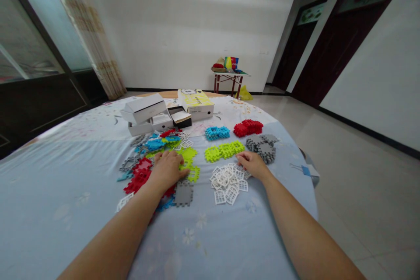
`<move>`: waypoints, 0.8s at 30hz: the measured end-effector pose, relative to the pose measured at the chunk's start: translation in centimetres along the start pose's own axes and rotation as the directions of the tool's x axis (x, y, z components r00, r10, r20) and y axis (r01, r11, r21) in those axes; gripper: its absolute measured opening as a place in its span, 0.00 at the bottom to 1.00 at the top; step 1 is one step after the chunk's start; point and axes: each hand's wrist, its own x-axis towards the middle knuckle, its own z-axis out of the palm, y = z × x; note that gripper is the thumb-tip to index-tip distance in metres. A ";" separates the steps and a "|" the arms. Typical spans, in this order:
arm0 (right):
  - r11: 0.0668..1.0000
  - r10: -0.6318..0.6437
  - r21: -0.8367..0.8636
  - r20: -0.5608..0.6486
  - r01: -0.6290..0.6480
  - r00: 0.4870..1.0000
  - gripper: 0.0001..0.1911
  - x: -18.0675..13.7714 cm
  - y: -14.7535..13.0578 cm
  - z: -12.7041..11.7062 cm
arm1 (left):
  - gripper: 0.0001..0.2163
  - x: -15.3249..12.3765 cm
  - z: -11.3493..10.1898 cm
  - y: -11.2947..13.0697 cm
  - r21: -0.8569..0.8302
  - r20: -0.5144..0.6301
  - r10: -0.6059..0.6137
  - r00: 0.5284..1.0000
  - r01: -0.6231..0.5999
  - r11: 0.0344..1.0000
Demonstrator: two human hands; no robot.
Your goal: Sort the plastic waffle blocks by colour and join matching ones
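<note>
Head view: left hand (168, 169) lies flat, fingers released, on mixed plastic tiles (147, 170) at frame centre. Right hand (253, 164), fingers loose, touches white tiles (228, 182) on the counter (65, 175)

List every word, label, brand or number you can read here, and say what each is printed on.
None can be read.
Yellow-topped box: dark print and a round mark on the lid, too blurred to read.
White boxes: no print shows.
Panels over the dark doors: pictures only, blurred.
</note>
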 end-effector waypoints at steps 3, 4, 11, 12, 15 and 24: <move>1.000 0.001 0.011 0.007 -0.001 1.000 0.15 0.0 0.0 0.0 | 0.14 0.3 -0.2 -0.6 -0.053 0.000 0.015 1.000 -0.015 0.998; 1.000 0.002 0.014 0.011 -0.003 1.000 0.15 0.0 0.0 0.0 | 0.14 0.4 -0.5 -0.8 -0.074 -0.009 0.019 1.000 -0.019 0.997; 1.000 0.013 0.021 0.015 -0.014 1.000 0.16 0.1 0.1 0.0 | 0.15 0.7 -2.0 -1.9 -0.186 -0.068 -0.075 0.995 0.061 0.981; 1.000 0.009 0.021 0.015 -0.009 1.000 0.16 0.1 0.2 0.1 | 0.16 0.7 -1.9 -1.9 -0.194 -0.067 -0.091 0.994 0.076 0.978; 1.000 0.004 0.015 0.014 -0.005 1.000 0.16 0.1 0.3 0.1 | 0.16 0.6 -1.2 -1.4 -0.185 -0.054 -0.062 0.997 0.051 0.981; 1.000 0.008 0.022 0.009 -0.008 1.000 0.16 0.1 0.3 0.1 | 0.15 0.6 0.4 -0.9 -0.060 0.023 -0.039 0.999 0.040 0.997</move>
